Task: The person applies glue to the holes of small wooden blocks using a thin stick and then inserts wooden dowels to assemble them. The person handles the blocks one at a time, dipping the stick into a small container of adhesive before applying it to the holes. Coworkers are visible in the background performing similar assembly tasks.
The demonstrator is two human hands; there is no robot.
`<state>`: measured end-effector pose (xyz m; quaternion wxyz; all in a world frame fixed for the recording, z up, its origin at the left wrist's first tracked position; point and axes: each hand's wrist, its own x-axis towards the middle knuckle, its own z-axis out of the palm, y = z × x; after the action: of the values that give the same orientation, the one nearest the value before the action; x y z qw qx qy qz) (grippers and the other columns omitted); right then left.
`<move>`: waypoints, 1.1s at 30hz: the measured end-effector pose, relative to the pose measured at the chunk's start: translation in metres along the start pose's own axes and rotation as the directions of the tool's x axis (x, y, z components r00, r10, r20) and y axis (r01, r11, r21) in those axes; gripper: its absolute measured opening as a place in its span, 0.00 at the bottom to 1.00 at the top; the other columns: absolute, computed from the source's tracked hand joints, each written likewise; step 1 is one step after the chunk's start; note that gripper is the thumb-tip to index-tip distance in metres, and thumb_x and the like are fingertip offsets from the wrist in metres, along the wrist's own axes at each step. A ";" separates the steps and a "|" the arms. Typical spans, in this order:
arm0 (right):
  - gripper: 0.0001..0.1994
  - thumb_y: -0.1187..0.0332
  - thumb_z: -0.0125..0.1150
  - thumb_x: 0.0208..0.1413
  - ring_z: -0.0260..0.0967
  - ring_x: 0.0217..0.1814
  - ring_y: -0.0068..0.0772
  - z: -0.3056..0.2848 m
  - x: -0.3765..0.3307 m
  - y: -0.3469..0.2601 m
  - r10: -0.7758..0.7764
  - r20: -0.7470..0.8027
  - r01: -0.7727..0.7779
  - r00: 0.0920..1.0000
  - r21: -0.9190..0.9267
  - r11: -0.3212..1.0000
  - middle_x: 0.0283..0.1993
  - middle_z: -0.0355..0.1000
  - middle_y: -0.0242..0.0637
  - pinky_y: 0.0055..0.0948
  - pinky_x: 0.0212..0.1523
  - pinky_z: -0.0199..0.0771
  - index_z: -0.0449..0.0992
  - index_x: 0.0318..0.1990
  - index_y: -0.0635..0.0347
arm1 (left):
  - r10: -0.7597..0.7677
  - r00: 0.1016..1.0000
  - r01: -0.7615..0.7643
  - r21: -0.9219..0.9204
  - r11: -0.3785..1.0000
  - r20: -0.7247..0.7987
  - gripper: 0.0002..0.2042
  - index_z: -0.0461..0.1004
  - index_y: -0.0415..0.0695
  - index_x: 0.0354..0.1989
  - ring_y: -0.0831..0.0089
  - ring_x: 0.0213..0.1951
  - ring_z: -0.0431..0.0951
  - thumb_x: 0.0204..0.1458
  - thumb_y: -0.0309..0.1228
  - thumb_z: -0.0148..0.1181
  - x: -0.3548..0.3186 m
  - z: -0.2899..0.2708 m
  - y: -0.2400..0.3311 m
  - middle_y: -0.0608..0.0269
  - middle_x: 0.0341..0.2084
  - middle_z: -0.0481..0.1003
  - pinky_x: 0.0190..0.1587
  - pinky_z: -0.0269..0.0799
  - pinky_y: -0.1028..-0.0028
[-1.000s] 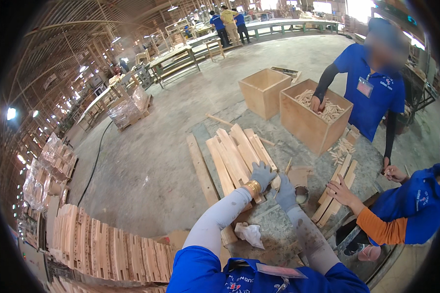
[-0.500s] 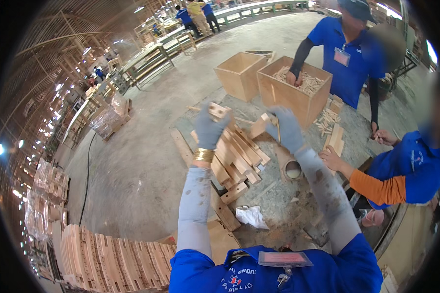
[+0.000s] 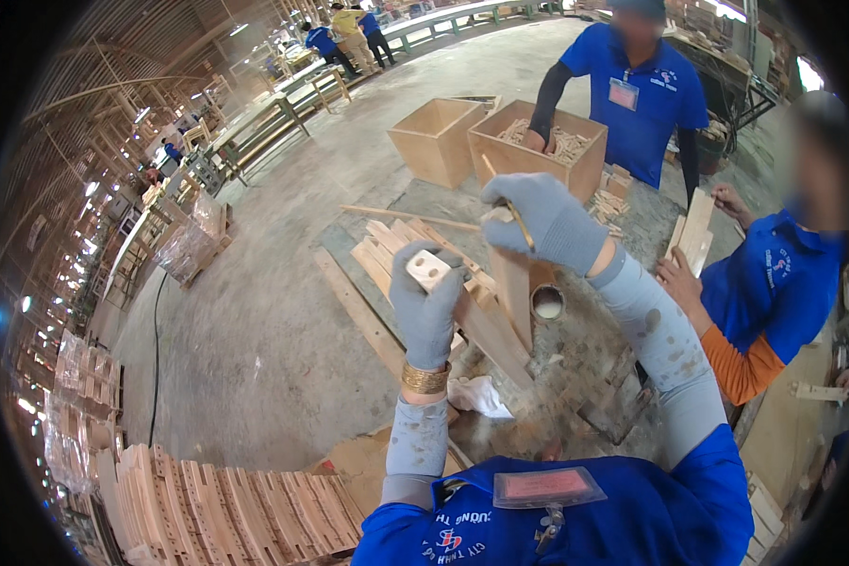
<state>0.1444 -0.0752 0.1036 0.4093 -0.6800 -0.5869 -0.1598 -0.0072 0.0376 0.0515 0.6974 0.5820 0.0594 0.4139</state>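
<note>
Concrete floor (image 3: 255, 311) spreads beyond the grey bench (image 3: 528, 429). Above the bench, the left hand (image 3: 424, 319) wraps a drilled wooden piece (image 3: 427, 271), holed end tipped up, probably so the holes show; I'd judge its long axis runs eleven to five o'clock, though the grip hides some. At two o'clock, the right hand (image 3: 558, 224) pinches a thin stick (image 3: 521, 226) and a second piece (image 3: 512, 294) pointing toward six.

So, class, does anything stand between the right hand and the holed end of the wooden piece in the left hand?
Nothing visible stands between the right hand, which holds a thin stick, and the wooden piece's holed end. The left hand grips around the sides, leaving most of that end face uncovered.
</note>
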 end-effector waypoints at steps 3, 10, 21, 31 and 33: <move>0.14 0.62 0.59 0.43 0.71 0.35 0.45 0.006 -0.022 -0.005 0.013 0.065 -0.018 0.998 0.076 0.997 0.30 0.71 0.46 0.33 0.36 0.70 0.72 0.34 0.64 | -0.096 0.985 0.106 -0.057 0.993 0.146 0.19 0.65 0.39 0.44 0.77 0.36 0.71 0.38 0.21 0.53 -0.013 -0.004 -0.017 0.62 0.33 0.69 0.37 0.70 0.79; 0.16 0.60 0.64 0.43 0.71 0.36 0.44 0.020 -0.047 -0.009 0.042 -0.017 -0.040 0.999 0.091 0.995 0.32 0.72 0.45 0.33 0.37 0.70 0.73 0.34 0.62 | 0.064 0.991 -0.086 0.188 0.978 0.121 0.35 0.53 0.41 0.55 0.69 0.44 0.67 0.34 0.26 0.62 -0.051 -0.007 -0.067 0.57 0.41 0.64 0.47 0.66 0.69; 0.15 0.58 0.62 0.46 0.71 0.33 0.46 0.021 -0.057 0.000 0.104 0.040 -0.111 0.994 0.235 0.966 0.30 0.72 0.46 0.34 0.34 0.69 0.74 0.33 0.62 | -0.090 0.996 0.087 0.258 0.962 -0.003 0.19 0.63 0.37 0.47 0.73 0.37 0.68 0.44 0.27 0.53 -0.063 0.000 -0.063 0.59 0.39 0.67 0.40 0.67 0.74; 0.10 0.65 0.56 0.51 0.72 0.33 0.41 0.018 -0.064 -0.004 0.018 0.057 -0.040 0.998 0.410 0.911 0.30 0.72 0.45 0.31 0.34 0.69 0.74 0.34 0.63 | -0.084 0.996 0.078 0.187 0.979 0.027 0.27 0.55 0.37 0.55 0.68 0.46 0.66 0.41 0.24 0.49 -0.057 0.005 -0.053 0.51 0.50 0.59 0.48 0.67 0.71; 0.09 0.68 0.55 0.51 0.72 0.33 0.36 0.020 -0.066 -0.003 0.012 0.066 -0.038 0.998 0.410 0.911 0.32 0.73 0.43 0.28 0.35 0.70 0.74 0.36 0.64 | 0.097 0.993 -0.110 0.214 0.971 0.069 0.30 0.51 0.38 0.57 0.67 0.48 0.66 0.40 0.22 0.50 -0.055 0.003 -0.061 0.51 0.51 0.59 0.49 0.68 0.70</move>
<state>0.1191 -0.1044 0.0459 0.5267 -0.5908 -0.6112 -0.0063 -0.0101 0.0010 -0.0218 0.6085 0.6689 0.0538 0.4236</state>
